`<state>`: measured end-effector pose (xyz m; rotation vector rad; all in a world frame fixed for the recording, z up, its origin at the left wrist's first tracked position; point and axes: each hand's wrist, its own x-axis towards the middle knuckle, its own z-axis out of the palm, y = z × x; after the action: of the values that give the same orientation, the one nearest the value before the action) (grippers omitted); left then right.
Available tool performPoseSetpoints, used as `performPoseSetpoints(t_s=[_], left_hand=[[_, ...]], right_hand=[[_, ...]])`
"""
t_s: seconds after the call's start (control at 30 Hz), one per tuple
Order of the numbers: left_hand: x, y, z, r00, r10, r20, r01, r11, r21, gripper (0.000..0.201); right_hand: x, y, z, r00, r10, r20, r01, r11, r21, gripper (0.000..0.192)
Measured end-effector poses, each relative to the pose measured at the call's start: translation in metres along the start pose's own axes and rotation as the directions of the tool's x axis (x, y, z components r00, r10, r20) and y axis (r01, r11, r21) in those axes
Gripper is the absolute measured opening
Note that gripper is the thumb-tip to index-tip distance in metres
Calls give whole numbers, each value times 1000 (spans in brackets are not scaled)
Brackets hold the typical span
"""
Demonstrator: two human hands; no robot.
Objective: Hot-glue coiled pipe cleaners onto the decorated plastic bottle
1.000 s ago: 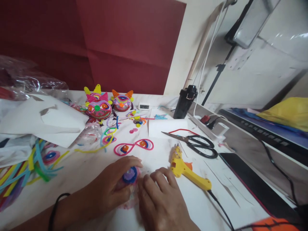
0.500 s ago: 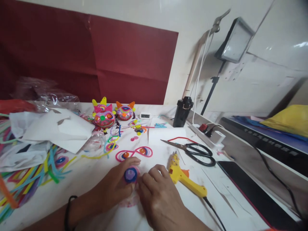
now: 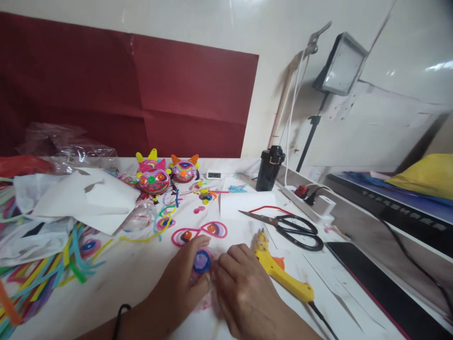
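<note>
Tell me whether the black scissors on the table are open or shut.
Open. The scissors lie flat on the white table, blades parted in a narrow V toward the left, black handle loops spread apart on the right.

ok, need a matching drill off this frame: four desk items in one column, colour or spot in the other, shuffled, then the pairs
Items:
1. glue gun
2. scissors
3. spiral disc
4. flask

Descriptions:
A. blue and purple, between the left hand and right hand
B. black, upright near the wall
C. yellow, lying just right of the right hand
D. black handles, blades pointing left, lying beyond the glue gun

Pairs: 1-C, 2-D, 3-A, 4-B
</note>
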<state>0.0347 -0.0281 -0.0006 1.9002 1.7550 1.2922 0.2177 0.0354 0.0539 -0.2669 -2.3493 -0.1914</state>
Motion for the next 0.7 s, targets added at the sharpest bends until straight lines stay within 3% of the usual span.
performPoseSetpoints(t_s=[0.2, 0.43, 0.57, 0.7], left_hand=[[-9, -1, 7, 997, 44, -59, -42, 998, 43, 60], [-11, 1, 10, 982, 151, -116, -135, 981, 136, 71], [-12, -8, 15, 968, 210, -137, -184, 966, 181, 66], [-15, -16, 18, 985, 141, -100, -121, 976, 182, 62]], right_hand=[[-7, 5, 12, 996, -32, -78, 35, 999, 27, 21], [-8, 8, 16, 986, -66, -151, 62, 998, -28, 24], [-11, 7, 18, 991, -36, -128, 28, 997, -69, 24], [-13, 6, 19, 998, -5, -58, -1, 993, -117, 22]])
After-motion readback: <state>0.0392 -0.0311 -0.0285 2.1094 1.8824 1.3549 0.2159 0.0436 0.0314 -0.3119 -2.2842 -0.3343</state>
